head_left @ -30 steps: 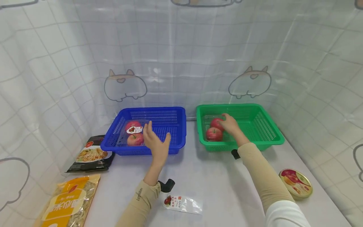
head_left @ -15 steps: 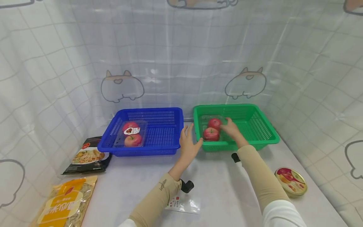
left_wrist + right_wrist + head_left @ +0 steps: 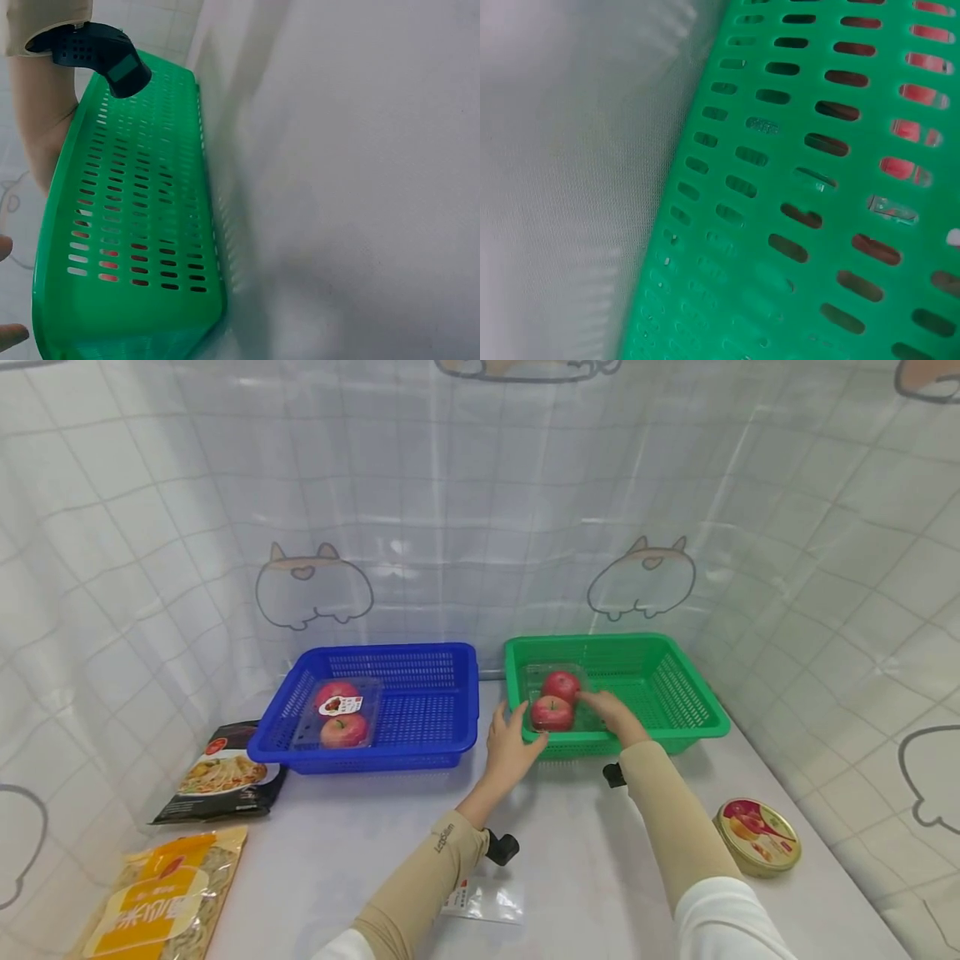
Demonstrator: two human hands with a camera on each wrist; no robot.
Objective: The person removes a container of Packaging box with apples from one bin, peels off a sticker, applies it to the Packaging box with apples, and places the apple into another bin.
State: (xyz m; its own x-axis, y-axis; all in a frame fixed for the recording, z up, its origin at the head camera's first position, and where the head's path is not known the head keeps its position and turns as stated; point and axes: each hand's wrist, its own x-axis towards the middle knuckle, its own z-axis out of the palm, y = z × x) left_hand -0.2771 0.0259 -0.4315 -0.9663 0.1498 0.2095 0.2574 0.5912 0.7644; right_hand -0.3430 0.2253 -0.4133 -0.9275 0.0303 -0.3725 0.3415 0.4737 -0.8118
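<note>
Pale tabletop (image 3: 577,860): right hand (image 3: 611,712) inside green basket (image 3: 690,732) beside apples (image 3: 553,713), grip unclear; left hand (image 3: 512,750) at basket's near-left corner, grip spread.

Left arm (image 3: 423,889) and right arm (image 3: 678,827) extended forward. Left hand (image 3: 510,752): fingers (image 3: 517,717) and thumb (image 3: 537,746) parted. Right hand (image 3: 617,715): turned inward, its finger pose hard to make out from here.
</note>
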